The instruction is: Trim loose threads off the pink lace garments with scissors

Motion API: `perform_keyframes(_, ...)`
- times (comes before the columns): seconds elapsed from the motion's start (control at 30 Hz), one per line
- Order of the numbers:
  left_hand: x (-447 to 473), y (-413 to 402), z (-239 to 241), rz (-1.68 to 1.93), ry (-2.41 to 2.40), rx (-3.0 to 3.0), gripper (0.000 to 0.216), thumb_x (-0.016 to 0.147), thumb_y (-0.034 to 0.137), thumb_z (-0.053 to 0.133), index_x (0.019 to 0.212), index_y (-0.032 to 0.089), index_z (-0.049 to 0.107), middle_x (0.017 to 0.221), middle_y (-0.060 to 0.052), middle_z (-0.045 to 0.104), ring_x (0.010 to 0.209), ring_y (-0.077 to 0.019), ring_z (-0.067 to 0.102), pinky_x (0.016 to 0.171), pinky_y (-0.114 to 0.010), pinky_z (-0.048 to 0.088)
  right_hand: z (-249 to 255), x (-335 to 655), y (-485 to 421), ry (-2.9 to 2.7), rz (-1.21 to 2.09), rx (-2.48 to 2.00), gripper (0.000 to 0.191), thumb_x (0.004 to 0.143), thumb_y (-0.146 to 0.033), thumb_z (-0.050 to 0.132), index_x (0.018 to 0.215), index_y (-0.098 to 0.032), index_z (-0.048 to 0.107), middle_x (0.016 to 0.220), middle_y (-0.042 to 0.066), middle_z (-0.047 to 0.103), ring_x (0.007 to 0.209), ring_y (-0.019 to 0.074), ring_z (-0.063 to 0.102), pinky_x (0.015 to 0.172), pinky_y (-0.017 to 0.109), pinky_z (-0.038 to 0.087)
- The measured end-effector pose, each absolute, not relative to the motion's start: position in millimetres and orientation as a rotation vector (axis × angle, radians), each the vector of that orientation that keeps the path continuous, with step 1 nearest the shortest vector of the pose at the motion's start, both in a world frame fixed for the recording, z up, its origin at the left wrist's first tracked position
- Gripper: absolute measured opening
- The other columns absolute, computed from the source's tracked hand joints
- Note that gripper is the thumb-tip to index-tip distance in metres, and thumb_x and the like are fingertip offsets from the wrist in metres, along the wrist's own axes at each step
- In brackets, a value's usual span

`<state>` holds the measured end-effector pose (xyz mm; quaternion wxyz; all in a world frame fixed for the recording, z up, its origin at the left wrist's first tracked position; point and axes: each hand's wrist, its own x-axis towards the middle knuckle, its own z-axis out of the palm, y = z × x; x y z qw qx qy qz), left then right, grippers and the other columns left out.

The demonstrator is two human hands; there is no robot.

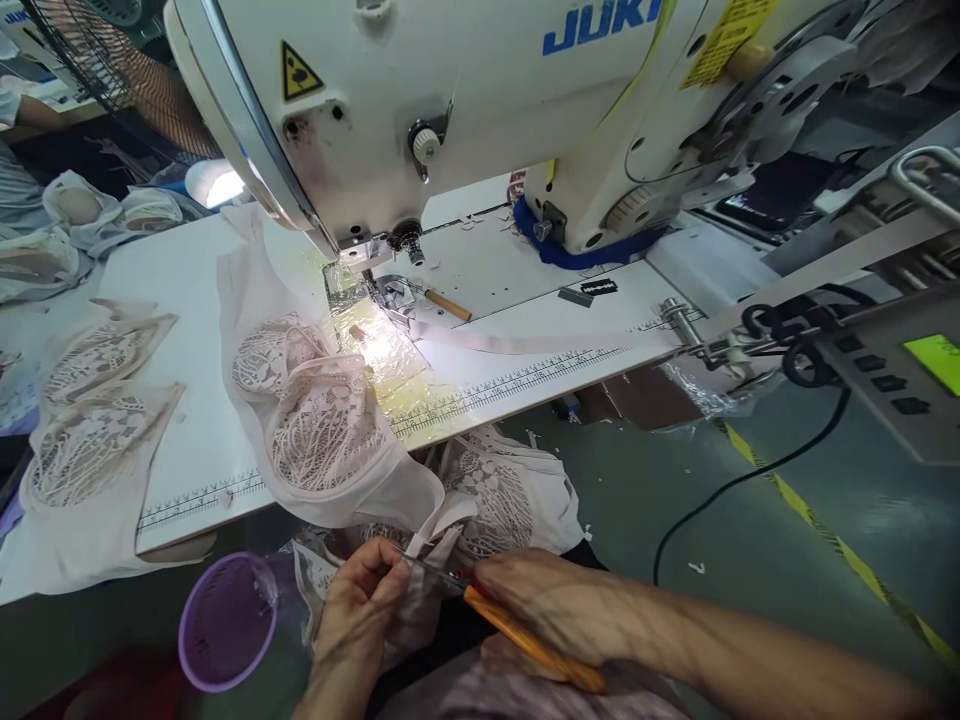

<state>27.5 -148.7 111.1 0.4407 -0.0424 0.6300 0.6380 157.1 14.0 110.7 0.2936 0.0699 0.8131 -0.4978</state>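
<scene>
In the head view, my left hand [358, 605] pinches the end of a narrow pale band on a beige lace bra [326, 430]. My right hand [540, 600] is closed around orange-handled scissors [525, 640]. Their blades point left and reach the band close to my left fingertips; whether they are open is unclear. The bra hangs over the table's front edge, its upper part lying beside the needle area. Another lace bra piece [495, 495] hangs below the edge, just behind my right hand.
A white JUKI sewing machine [480, 100] stands over the ruler-marked table [510, 385]. A pale tape [502, 343] runs right to a metal guide [682, 325]. More lace pieces [97, 440] lie left. A purple basket [229, 620] stands below. Razor blades [598, 287] and a wooden-handled tool [448, 304] lie near the machine.
</scene>
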Motion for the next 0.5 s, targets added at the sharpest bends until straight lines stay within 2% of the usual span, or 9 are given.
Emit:
perform_keyframes(0.17, 22, -152, 107, 1.502, 1.548, -0.065, 0.040, 0.056, 0.038, 0.087, 0.061, 0.014, 0.056, 0.054, 0.004, 0.051, 0.049, -0.0057, 0.041, 0.048, -0.014, 0.035, 106, 158, 8, 2.154, -1.384, 0.248, 0.038, 0.074, -0.047, 0.063, 0.070, -0.022, 0.034, 0.067, -0.001, 0.041, 0.057, 0.0142, 0.034, 0.054, 0.029, 0.026)
perform_keyframes(0.33, 28, -147, 118, 1.482, 1.647, -0.040, 0.039, 0.062, 0.042, 0.083, 0.061, 0.014, 0.057, 0.051, 0.005, 0.049, 0.045, -0.0047, 0.038, 0.044, -0.013, 0.033, 88, 164, 2, 2.187, -1.489, 0.401, 0.044, 0.079, -0.055, 0.059, 0.065, -0.021, 0.036, 0.063, -0.003, 0.039, 0.055, 0.0116, 0.033, 0.054, 0.027, 0.026)
perform_keyframes(0.5, 40, -146, 119, 1.430, 1.848, 0.268, 0.028, 0.068, 0.040, 0.079, 0.066, 0.015, 0.068, 0.058, 0.001, 0.057, 0.051, -0.0082, 0.050, 0.048, -0.015, 0.041, 86, 162, 9, 2.454, -1.836, 0.439, 0.051, 0.062, -0.055, 0.073, 0.062, -0.021, 0.035, 0.062, -0.004, 0.039, 0.055, 0.0112, 0.033, 0.055, 0.026, 0.026)
